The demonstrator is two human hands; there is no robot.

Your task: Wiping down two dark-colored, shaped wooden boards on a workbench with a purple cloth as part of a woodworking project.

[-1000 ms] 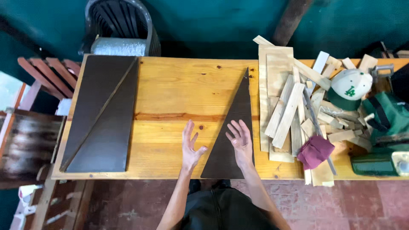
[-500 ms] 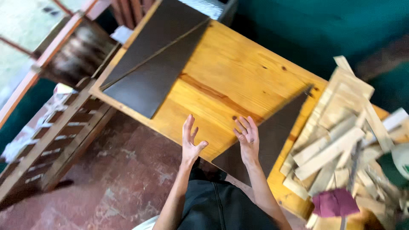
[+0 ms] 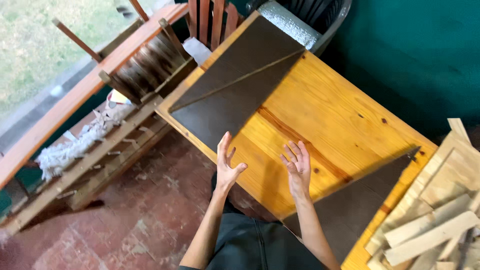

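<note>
My left hand (image 3: 226,163) is raised over the near edge of the wooden table (image 3: 325,115), fingers spread, holding nothing. My right hand (image 3: 297,166) hovers beside it above the bare tabletop, also with fingers apart and empty. To the right of my right hand lies a dark triangular panel (image 3: 360,205), flat on the table. Two more dark triangular panels (image 3: 235,90) lie side by side at the table's far left end, ahead of my left hand.
A pile of pale wood offcuts (image 3: 440,220) sits at the table's right end. A wooden rack and slatted frame (image 3: 130,85) stand left of the table over a red tiled floor (image 3: 130,220). A dark plastic chair (image 3: 320,20) is behind the table against a green wall.
The view has swung left and tilted. Both hands have lifted off the dark triangular panel and shifted left over the bare tabletop; the panel stays where it lay.
</note>
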